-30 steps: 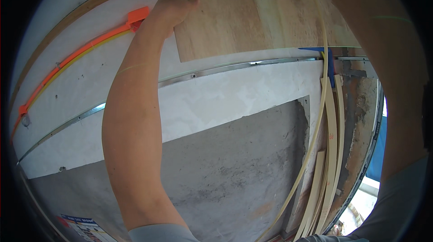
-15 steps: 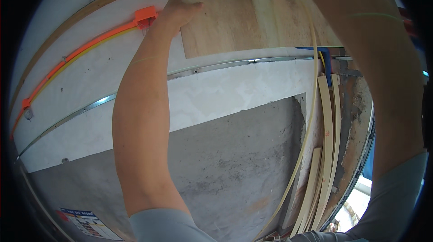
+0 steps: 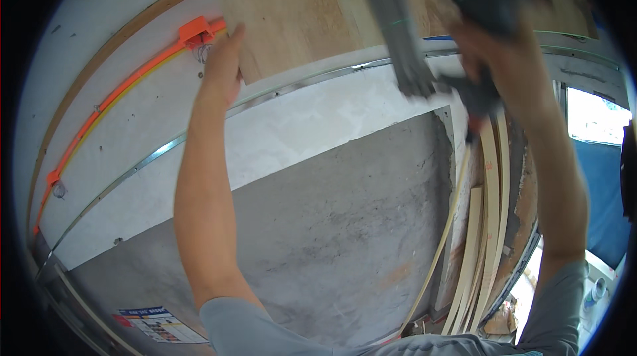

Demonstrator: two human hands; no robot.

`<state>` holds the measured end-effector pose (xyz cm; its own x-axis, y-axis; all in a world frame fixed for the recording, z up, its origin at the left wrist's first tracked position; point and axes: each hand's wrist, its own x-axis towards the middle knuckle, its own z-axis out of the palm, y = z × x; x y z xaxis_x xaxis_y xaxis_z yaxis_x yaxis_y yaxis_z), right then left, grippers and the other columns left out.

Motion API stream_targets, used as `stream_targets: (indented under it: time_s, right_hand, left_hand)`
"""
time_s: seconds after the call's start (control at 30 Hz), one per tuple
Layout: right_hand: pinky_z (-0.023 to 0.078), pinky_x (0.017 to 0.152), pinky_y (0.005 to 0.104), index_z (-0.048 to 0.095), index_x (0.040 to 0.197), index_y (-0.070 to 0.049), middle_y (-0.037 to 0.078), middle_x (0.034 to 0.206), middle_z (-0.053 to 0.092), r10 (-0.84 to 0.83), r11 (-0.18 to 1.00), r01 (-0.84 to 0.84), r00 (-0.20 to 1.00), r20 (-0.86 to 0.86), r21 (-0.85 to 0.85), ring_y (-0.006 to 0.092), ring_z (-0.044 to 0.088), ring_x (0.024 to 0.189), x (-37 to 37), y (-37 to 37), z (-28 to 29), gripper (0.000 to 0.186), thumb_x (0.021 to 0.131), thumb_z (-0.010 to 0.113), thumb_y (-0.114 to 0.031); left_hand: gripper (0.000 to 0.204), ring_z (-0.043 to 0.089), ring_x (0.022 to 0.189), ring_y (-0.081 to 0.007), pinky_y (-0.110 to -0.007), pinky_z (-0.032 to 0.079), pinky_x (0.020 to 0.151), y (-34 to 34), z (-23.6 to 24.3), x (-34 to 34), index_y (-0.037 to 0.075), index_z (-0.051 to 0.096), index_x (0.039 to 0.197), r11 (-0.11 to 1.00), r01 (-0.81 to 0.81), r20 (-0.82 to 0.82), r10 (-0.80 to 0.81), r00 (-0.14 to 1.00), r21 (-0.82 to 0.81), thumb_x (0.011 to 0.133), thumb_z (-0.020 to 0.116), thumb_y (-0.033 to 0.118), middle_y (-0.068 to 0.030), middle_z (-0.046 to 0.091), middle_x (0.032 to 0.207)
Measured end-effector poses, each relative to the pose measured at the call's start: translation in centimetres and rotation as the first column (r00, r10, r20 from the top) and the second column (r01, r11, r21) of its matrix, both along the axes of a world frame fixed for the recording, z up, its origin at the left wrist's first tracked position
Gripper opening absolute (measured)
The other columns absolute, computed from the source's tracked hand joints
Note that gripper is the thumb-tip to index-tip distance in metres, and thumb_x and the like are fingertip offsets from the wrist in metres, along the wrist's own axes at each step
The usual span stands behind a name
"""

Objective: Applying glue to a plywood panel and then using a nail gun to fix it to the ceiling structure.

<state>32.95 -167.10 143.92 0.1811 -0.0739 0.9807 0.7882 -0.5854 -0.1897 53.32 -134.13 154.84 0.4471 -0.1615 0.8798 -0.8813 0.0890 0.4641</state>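
Observation:
A plywood panel (image 3: 285,17) lies against the white surface overhead. At its left edge my left hand (image 3: 224,64) is closed on the board, one finger pointing up along the edge. My right hand (image 3: 497,57) is wrapped around the handle of a dark pneumatic nail gun (image 3: 391,24), which is smeared by motion. The nail gun hangs in front of the panel and hides part of it. From the base of its handle a yellowish air hose (image 3: 448,223) runs down.
An orange junction box (image 3: 196,32) with loose wires and orange conduit sits left of the panel. A metal strip (image 3: 272,95) crosses below it. Long wooden strips (image 3: 490,223) lean at the right. A printed sheet (image 3: 159,325) is at lower left; a window (image 3: 597,117) is at right.
The nail gun has swung lower into view with my right hand, which was out of frame. My left hand has shifted down along the panel's left edge. The whole view has turned slightly.

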Motion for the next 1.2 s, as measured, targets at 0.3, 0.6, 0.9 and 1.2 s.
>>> stream_targets:
  time_s: [0.3, 0.6, 0.9, 1.2]
  right_hand:
    - [0.042, 0.059, 0.0278, 0.049, 0.091, -0.011, -0.002, 0.065, 0.043, 0.597, 0.386, -0.444, 0.788, 0.148, 0.808, 0.0103, 0.046, 0.055, 3.5, -6.6, -30.4, 0.009, 0.092, 0.058, -0.011]
    - [0.047, 0.059, 0.0306, 0.047, 0.075, -0.013, -0.001, 0.062, 0.045, 0.594, -0.475, 0.037, 0.750, 0.289, 0.879, 0.0136, 0.048, 0.056, 7.0, -9.9, -50.7, 0.019, 0.090, 0.057, -0.011]
    - [0.049, 0.058, 0.0287, 0.041, 0.066, -0.015, -0.002, 0.059, 0.044, 0.570, -0.675, 0.235, 0.767, 0.293, 0.700, 0.0131, 0.048, 0.054, 2.9, -9.4, -64.3, 0.025, 0.088, 0.054, -0.013]
    - [0.048, 0.058, 0.0279, 0.043, 0.069, -0.016, -0.003, 0.060, 0.043, 0.504, -0.747, 0.267, 0.825, 0.256, 0.609, 0.0120, 0.046, 0.054, 3.8, -8.5, -69.6, 0.023, 0.089, 0.056, -0.016]
  left_hand:
    - [0.041, 0.070, 0.090, -0.0223, -0.028, 0.050, 0.072, -4.3, -18.2, 2.5, 0.003, 0.054, 0.123, 0.971, 0.236, -0.251, -0.235, 0.939, -0.024, 0.100, 0.055, 0.037, -0.0131, 0.068, 0.108]
    - [0.045, 0.069, 0.091, -0.0204, -0.028, 0.049, 0.075, -16.4, -23.1, 1.9, 0.002, 0.051, 0.130, 0.892, 0.330, -0.378, -0.203, 0.903, 0.309, 0.098, 0.061, 0.032, -0.0133, 0.069, 0.102]
    - [0.063, 0.070, 0.089, -0.0222, -0.029, 0.049, 0.075, -22.4, -15.2, 1.6, -0.001, 0.044, 0.137, 0.896, 0.429, -0.213, -0.399, 0.892, 0.114, 0.095, 0.064, 0.041, -0.0166, 0.067, 0.110]
    - [0.040, 0.068, 0.087, -0.0199, -0.031, 0.052, 0.076, -24.4, -23.8, 2.2, 0.003, 0.058, 0.122, 0.406, 0.058, -0.033, -0.067, 0.997, 0.912, 0.087, 0.074, 0.017, -0.0089, 0.070, 0.098]
